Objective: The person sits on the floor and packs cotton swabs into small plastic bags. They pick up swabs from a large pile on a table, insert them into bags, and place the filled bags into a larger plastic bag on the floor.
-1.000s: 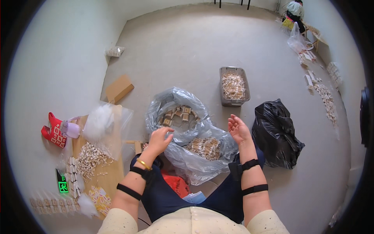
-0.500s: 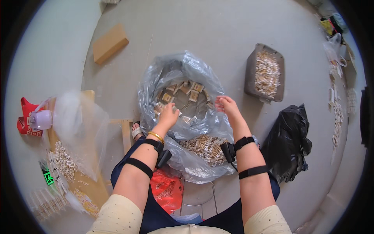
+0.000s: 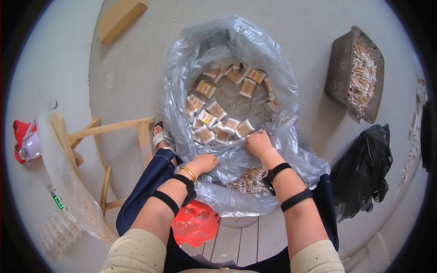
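A large clear plastic bag [image 3: 282, 68] stands open in front of me, its sides spread wide. Several small packs of cotton swabs [image 3: 216, 110] lie in a loose ring inside it. My left hand [image 3: 205, 163] is closed on the plastic at the bag's near left side, knuckles up. Slightly farther off, my right hand [image 3: 259, 143] is closed too, on a fold of the near rim beside the packs. Between my forearms, loose cotton swabs [image 3: 248, 182] lie in a heap, partly covered by the plastic.
To the right stands a grey bin [image 3: 339, 68] of loose swabs, with a black plastic bag [image 3: 364, 170] nearer me. A red bag [image 3: 195, 223] lies between my legs. At left are a wooden frame [image 3: 114, 128] and a purple container [image 3: 31, 146]; a cardboard box [image 3: 120, 20] lies far left.
Both hands were apart over the bag with fingers loose; now they are closed on its near plastic. The near rim is drawn over part of the swab heap. My view has shifted.
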### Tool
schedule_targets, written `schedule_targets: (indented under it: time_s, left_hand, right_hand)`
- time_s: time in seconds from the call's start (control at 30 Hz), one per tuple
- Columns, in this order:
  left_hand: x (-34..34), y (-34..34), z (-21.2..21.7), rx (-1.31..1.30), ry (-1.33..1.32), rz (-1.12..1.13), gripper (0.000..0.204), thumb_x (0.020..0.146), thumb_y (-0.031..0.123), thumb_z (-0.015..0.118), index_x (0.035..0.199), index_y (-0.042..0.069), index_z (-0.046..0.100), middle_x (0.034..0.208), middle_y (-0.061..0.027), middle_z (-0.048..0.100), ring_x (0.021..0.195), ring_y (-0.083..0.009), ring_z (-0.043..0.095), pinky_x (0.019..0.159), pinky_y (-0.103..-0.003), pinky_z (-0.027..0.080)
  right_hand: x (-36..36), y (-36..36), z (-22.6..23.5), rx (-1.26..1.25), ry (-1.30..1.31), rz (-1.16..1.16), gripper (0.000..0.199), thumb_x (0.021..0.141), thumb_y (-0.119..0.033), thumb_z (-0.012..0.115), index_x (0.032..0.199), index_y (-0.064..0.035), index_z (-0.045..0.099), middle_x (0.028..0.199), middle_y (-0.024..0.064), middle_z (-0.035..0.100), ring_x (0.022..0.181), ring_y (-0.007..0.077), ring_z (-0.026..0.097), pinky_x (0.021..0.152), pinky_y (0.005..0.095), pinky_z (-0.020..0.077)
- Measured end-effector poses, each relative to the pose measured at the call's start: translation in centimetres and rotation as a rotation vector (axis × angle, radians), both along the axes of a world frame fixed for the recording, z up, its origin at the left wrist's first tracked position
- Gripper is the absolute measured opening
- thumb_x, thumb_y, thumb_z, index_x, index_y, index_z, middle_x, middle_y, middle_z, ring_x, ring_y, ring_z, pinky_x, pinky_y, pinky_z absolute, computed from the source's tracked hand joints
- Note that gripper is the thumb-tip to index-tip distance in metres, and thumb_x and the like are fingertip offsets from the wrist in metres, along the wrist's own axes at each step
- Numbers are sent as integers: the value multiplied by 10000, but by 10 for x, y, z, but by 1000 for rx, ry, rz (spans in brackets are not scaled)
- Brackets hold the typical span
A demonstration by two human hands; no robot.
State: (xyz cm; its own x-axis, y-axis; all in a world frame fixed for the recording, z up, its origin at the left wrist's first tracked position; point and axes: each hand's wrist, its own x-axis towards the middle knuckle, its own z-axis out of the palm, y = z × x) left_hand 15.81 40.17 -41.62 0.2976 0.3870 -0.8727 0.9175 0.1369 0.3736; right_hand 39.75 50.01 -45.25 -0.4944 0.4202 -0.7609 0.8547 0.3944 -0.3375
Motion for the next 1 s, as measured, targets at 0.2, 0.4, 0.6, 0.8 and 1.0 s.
schedule_targets:
  time_s: [0.2,0.4,0.6,0.8,1.0]
  left_hand:
    - [-46,-7,-43,-42,177,800,256,829,285,680,836,32,714,826,-136,717,770,-273,685,744,-385,526]
    - [-63,32,-66,96,268,1811,207,867,103,590,1055,18,573,834,-71,614,733,-254,611,724,-409,533]
    - [-53,4,-92,123,254,1456,226,858,208,698,893,-14,695,813,-58,669,708,-151,603,664,-324,481]
    - [-47,-26,-137,310,343,1380,464,707,338,855,954,-8,669,892,-93,687,817,-206,643,743,-346,493]
    - [-48,-13,-124,144,225,1435,538,671,362,884,993,12,632,965,-98,686,853,-217,649,780,-351,510]
  right_hand:
    - [6,-1,6,-65,55,-274,187,796,-180,651,947,-90,714,1067,156,678,972,310,664,891,454,489]
    - [-7,12,-20,185,242,-831,190,785,-122,679,951,-58,610,998,152,624,935,358,618,820,452,507]
    - [-18,-3,-29,207,-4,-861,548,687,-248,836,1106,-50,543,1119,145,595,1069,350,552,908,442,464]
    - [-39,-9,-39,204,-21,-985,582,652,-303,869,1083,-55,565,1136,141,599,1138,337,524,957,468,433]
    - [-14,-10,-56,-34,285,-1326,386,676,-212,823,912,-4,600,968,162,649,885,304,629,791,408,490]
